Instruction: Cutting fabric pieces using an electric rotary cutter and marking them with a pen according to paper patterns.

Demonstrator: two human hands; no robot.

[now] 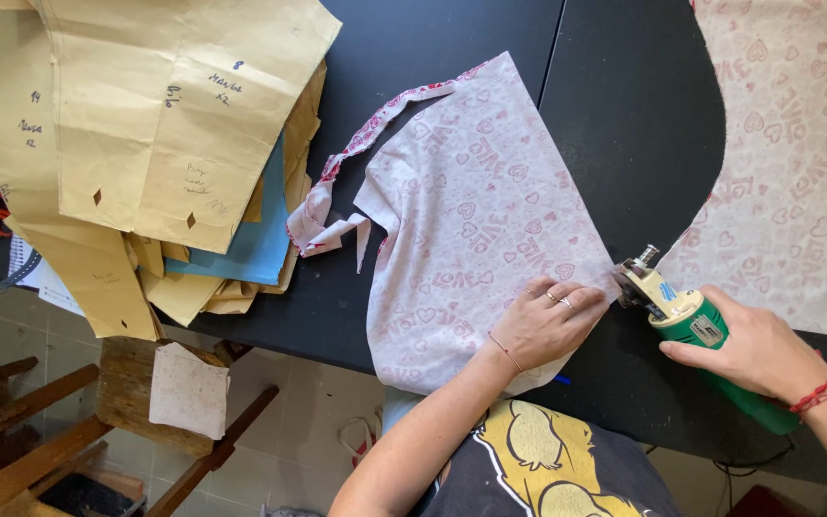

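A: What is the left hand (546, 324) doing?

B: It lies flat, fingers spread wide, pressing on the cut piece of pink fabric (471, 220) near the front edge of the black surface (624, 115). It holds nothing; it only pins the cloth down.

A: And the right hand (758, 352)?

B: Its grip is wrapped tight around the green body of an electric cutter (686, 316), whose head touches the right-hand edge of that cloth, just beside the left fingertips.

A: What else lies about?

B: A 2nd, larger sheet of the same fabric (796, 163) at the right rear corner, apart from the cut piece. A loose strip (337, 206) trails off the piece's left side. Brown paper patterns (145, 124) are stacked at the left rear corner over a blue sheet (260, 239), overhanging the front edge there.
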